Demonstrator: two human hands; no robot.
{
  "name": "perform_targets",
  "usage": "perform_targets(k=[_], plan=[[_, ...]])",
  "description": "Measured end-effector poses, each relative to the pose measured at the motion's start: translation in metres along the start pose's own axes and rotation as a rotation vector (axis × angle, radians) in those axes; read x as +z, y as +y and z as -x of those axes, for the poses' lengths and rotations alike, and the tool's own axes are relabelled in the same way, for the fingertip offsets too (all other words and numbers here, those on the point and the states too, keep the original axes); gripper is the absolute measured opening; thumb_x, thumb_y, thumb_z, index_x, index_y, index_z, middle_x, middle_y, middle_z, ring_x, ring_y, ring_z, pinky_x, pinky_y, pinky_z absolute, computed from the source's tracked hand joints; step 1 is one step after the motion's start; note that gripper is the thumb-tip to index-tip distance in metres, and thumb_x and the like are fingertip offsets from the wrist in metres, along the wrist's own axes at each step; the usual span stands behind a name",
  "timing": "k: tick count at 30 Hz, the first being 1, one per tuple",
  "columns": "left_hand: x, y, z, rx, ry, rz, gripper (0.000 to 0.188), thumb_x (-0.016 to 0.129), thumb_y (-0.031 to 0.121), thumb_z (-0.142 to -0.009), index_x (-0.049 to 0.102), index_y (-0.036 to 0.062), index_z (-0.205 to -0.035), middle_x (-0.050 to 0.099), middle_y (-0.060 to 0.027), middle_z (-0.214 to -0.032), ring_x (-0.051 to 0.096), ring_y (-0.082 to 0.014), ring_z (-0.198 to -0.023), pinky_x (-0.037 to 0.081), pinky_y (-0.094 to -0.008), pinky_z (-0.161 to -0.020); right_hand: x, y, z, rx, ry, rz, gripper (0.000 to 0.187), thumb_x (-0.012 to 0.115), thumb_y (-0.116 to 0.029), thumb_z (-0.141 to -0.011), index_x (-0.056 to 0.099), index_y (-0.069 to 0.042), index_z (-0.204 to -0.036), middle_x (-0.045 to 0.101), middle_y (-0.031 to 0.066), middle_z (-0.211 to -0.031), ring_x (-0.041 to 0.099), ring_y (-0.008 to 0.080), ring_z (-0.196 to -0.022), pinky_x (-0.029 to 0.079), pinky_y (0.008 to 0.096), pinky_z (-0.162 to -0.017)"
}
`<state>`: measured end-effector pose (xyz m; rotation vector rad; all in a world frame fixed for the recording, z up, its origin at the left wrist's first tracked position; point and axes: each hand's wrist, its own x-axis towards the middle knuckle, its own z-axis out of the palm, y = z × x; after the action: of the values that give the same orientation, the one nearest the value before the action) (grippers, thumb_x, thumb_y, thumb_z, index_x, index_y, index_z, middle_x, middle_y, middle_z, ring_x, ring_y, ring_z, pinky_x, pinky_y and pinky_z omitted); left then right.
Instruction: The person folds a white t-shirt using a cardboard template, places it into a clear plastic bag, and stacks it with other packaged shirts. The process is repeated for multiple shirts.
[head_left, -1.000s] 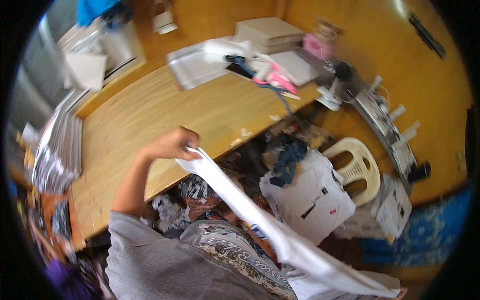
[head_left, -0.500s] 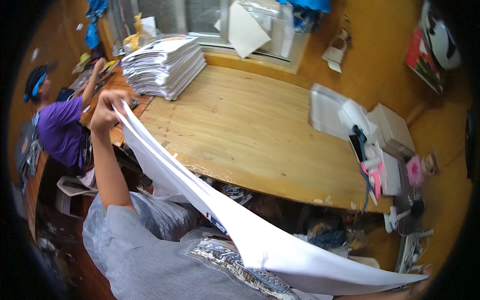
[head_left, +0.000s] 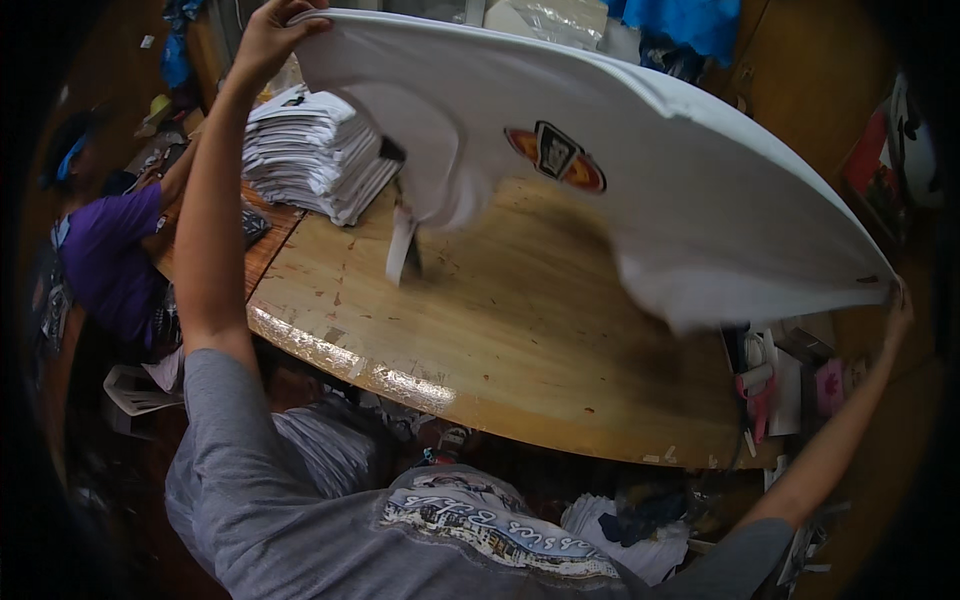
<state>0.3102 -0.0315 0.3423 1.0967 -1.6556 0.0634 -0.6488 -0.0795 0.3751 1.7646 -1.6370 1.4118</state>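
Dim indoor shot, heavy fisheye, black vignette round the rim.
Daylight comes from the top; white shirt (head_left: 640, 150) is brightest and casts a dark shadow on the wooden table (head_left: 520, 330), glare streak along its near edge. Shirt edges motion-blurred; corners murky, straight lines bowed.

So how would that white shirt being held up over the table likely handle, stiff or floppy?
Probably floppy: the white shirt sags between the left hand and the right hand, and its lower edge hangs in loose folds. It seems light, since each hand holds it up by just one edge. Likely not fragile, and a tag dangling beneath it would swing about.
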Motion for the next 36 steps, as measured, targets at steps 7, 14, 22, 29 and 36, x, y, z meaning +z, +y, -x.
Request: perform_targets(k=[7,14,22,29,36], plan=[[0.044,-0.013,0.069,0.047,-0.178,-0.398,0.019,0.057,-0.007,-0.067,0.057,0.0001,-0.084,0.057,-0.0084,-0.077,0.055,-0.0171,-0.072,0.043,-0.0269,-0.066,-0.014,-0.010,0.123,0.127,-0.114,0.130,0.024,0.047,-0.008,-0.084,0.055,0.002,-0.104,0.055,0.0108,-0.105,0.050,0.0164,-0.095,0.036,0.0268,-0.085],[0.082,-0.029,0.221,-0.168,-0.383,-0.445,0.023,0.058,-0.010,-0.053,0.060,0.0049,-0.071,0.053,-0.0085,-0.071,0.051,-0.0254,-0.073,0.042,-0.0320,-0.066,0.045,-0.040,0.306,-0.042,-0.278,0.386,0.030,0.049,0.007,-0.063,0.064,-0.006,-0.086,0.043,0.0086,-0.081,0.044,0.0227,-0.078,0.037,0.0307,-0.073],[0.095,-0.019,0.331,-0.463,-0.692,-0.481,0.019,0.057,-0.006,-0.054,0.060,0.0054,-0.069,0.053,-0.0078,-0.074,0.048,-0.0255,-0.077,0.042,-0.0332,-0.068,0.058,-0.043,0.432,0.266,-0.551,0.495,0.023,0.060,0.001,-0.060,0.066,-0.015,-0.075,0.045,0.0080,-0.084,0.045,0.0259,-0.084,0.037,0.0361,-0.078],[0.088,0.033,0.333,-0.733,-0.693,-0.442,0.014,0.052,-0.001,-0.065,0.059,0.0038,-0.076,0.052,-0.0119,-0.082,0.050,-0.0301,-0.084,0.041,-0.0344,-0.073,0.047,-0.094,0.413,0.419,-0.889,0.834,0.018,0.052,-0.006,-0.071,0.064,-0.009,-0.084,0.051,0.0145,-0.104,0.046,0.0316,-0.099,0.038,0.0376,-0.082],[0.150,0.014,0.367,-0.590,-0.486,-0.801,0.046,0.051,0.027,-0.077,0.039,0.0118,-0.119,0.032,-0.0091,-0.128,0.027,-0.0250,-0.120,0.019,-0.0482,-0.096,0.147,-0.098,0.430,0.221,-0.738,0.435,0.042,0.043,-0.022,-0.085,0.035,-0.016,-0.126,0.024,0.0100,-0.135,0.024,0.0296,-0.122,0.023,0.0390,-0.098]])
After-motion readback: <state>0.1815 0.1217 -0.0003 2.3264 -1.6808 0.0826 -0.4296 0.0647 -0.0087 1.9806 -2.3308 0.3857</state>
